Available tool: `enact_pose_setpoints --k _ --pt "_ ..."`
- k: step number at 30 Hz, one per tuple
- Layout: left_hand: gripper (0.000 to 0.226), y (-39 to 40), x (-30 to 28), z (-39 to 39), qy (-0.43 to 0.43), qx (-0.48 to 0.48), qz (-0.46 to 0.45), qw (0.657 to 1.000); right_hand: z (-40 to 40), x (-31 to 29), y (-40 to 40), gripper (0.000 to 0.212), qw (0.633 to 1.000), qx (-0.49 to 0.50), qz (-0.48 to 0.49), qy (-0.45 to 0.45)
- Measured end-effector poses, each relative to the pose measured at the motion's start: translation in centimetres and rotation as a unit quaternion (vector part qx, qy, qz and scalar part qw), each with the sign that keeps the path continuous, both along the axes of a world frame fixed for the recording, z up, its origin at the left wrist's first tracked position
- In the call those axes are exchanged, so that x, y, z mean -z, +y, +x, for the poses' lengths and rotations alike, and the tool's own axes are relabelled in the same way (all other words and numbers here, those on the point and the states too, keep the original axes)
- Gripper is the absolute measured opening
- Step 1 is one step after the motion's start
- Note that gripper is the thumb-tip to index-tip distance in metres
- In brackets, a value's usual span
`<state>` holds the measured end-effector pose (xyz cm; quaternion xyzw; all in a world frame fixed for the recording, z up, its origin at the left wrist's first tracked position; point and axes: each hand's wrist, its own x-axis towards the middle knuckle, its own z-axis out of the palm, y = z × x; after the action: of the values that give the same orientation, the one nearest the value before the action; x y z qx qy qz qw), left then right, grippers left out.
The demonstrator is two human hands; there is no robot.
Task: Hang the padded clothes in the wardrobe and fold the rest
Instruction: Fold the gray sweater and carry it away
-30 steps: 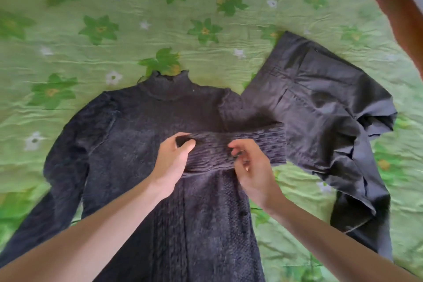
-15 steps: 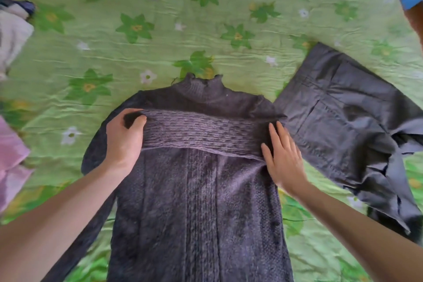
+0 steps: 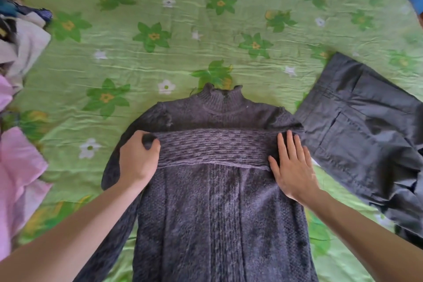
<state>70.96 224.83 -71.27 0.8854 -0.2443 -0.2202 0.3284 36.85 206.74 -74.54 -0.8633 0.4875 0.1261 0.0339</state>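
Grey trousers touch sweater.

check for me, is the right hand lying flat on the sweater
Yes, the right hand rests palm down with straight fingers on the dark knit sweater, at the end of the sleeve folded across its chest.

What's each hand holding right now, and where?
Left hand grips the cuff end of the sweater sleeve folded across the chest. Right hand holds nothing, pressing flat.
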Motion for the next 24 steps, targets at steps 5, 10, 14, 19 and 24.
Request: enact_pose_setpoints --k 5,10,14,19,24 --pt "0.028 2.0 0.4 -0.2 -0.149 0.051 0.048 0.986 4.2 -1.8 1.7 0.061 0.987 -0.135 -0.040 -0.074" --pt "0.042 7.0 1.2 2.1 -0.137 0.007 0.102 0.985 12.5 -1.6 5.3 0.057 0.955 -0.284 0.025 -0.086" --pt "0.037 11.0 0.5 4.3 0.059 0.026 0.070 0.995 18.2 -0.9 7.9 0.058 0.937 -0.337 0.044 -0.082" --pt "0.019 14.6 -0.5 5.4 0.249 0.158 0.098 0.951 21.4 0.5 9.9 0.065 0.935 -0.346 0.049 -0.060" --pt "0.039 17.0 -1.6 7.5 0.157 0.063 0.037 0.985 21.8 0.7 9.8 0.066 0.938 -0.342 0.036 -0.044"
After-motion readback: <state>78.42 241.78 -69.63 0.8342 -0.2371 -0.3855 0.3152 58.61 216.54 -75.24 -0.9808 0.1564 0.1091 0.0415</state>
